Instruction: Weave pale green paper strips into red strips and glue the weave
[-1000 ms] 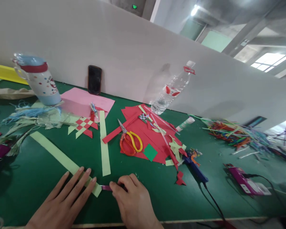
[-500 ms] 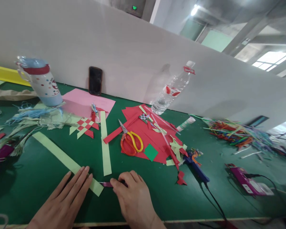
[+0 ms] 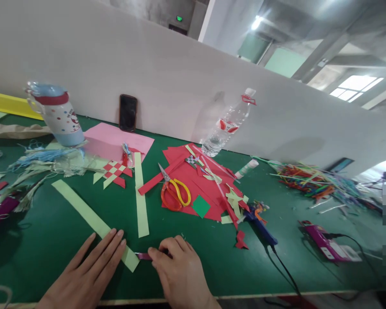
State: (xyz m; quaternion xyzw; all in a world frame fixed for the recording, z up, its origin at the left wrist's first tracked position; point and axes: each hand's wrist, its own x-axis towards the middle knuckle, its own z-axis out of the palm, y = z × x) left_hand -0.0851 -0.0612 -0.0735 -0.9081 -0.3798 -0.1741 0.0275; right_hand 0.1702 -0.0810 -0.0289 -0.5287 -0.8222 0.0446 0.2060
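My left hand [image 3: 91, 268] lies flat with fingers stretched over a pale green paper strip [image 3: 80, 208], pressing it to the table. In my right hand [image 3: 180, 270], thumb and fingers pinch a small purple craft knife [image 3: 144, 256]. Its thin metal tip reaches the strip's right edge, near the lower end. A second pale green strip [image 3: 141, 210] lies just beyond, crossed by a red strip [image 3: 157, 178]. Scissors [image 3: 175, 193] with orange and yellow handles rest on red paper [image 3: 196, 180]. A woven red and pale green paper piece [image 3: 114, 171] sits further left.
Along the wall stand a patterned flask [image 3: 59, 116], a phone [image 3: 128, 112] and a tilted plastic bottle [image 3: 227, 124]. To the right lie a blue glue gun [image 3: 262, 229] with a cord, a purple device [image 3: 321, 244] and a heap of coloured strips [image 3: 315, 180].
The strip under my left hand has shifted slightly right, its lower end now a little lower. The purple knife has moved slightly toward me, its tip still at the strip.
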